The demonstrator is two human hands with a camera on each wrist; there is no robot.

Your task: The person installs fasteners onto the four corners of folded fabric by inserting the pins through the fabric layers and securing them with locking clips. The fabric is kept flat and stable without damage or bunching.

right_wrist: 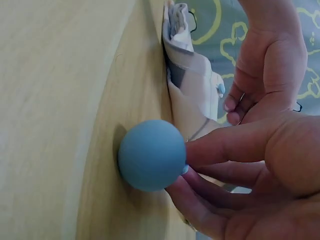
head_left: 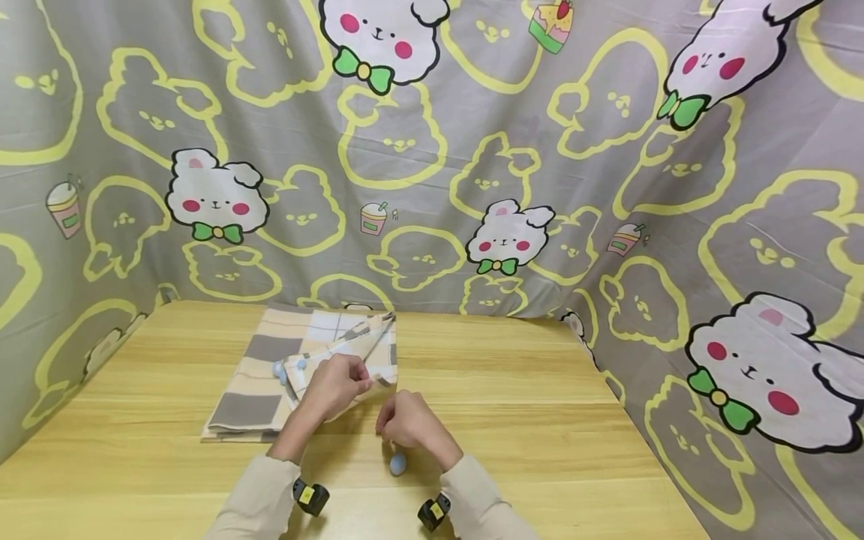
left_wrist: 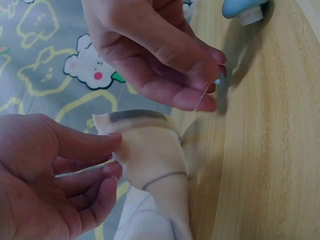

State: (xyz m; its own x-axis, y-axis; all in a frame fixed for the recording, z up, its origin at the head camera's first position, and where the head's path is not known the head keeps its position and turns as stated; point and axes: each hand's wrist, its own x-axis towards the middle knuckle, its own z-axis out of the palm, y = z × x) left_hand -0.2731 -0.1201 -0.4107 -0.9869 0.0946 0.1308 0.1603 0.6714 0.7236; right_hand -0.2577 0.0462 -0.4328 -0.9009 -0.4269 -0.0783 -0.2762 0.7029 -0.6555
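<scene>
A plaid cloth (head_left: pixel 255 375) in cream, grey and white lies folded on the wooden table, one flap raised at its near right. My left hand (head_left: pixel 339 384) pinches the edge of that flap between thumb and fingers, as the left wrist view also shows. To its right, my right hand (head_left: pixel 403 418) pinches a tiny pale blue and white piece (left_wrist: pixel 218 80) with a thin twisted thread (left_wrist: pixel 201 98) beside it; the fingers hide most of this piece, and I cannot tell its kind. Close by the right hand, a rounded blue knob (right_wrist: pixel 152 155) with a white base stands on the table.
Small pale blue rounded pieces (head_left: pixel 278 370) sit on the cloth, left of my left hand. The wooden table (head_left: pixel 526 420) extends to both sides. A grey curtain (head_left: pixel 418 202) with cartoon prints hangs behind it and along its sides. Each wrist wears a black device (head_left: pixel 310 497).
</scene>
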